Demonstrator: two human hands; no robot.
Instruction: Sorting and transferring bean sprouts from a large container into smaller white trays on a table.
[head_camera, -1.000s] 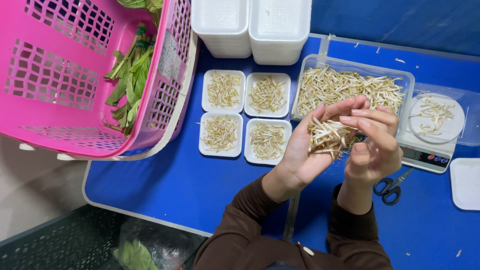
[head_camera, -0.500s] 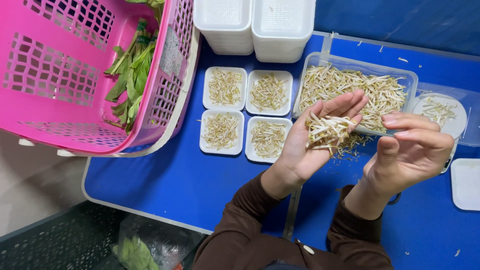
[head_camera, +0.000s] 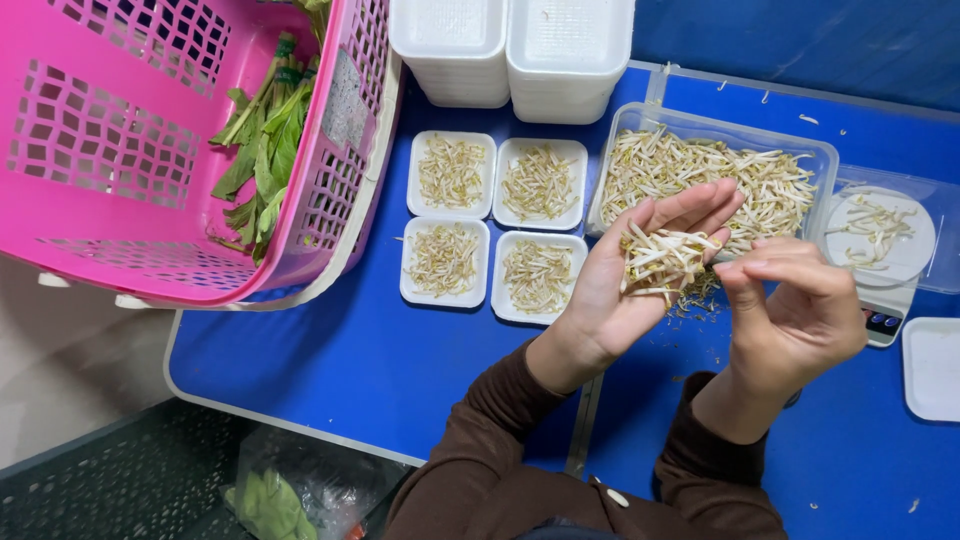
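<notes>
Bean sprouts, portioning in progress: four small white trays (head_camera: 493, 229) on the blue table (head_camera: 340, 370), each already holding a shallow layer of sprouts; clear tub (head_camera: 722, 135) of loose sprouts beside them, well filled; round dish on the small scale (head_camera: 882, 240) with only a few strands; two stacks of unused white trays (head_camera: 512, 50) behind, one more bare tray (head_camera: 932, 368) at the right edge. Left hand (head_camera: 625, 285) open, palm up, fingers spread, cradling a bunch of sprouts (head_camera: 662, 255) just in front of the tub. Right hand (head_camera: 795, 310) close beside it, fingertips drawn together, whether pinching a strand cannot be told. Pink basket (head_camera: 130, 180) of leafy greens at left, untouched. Judged: four portions done, much stock left
</notes>
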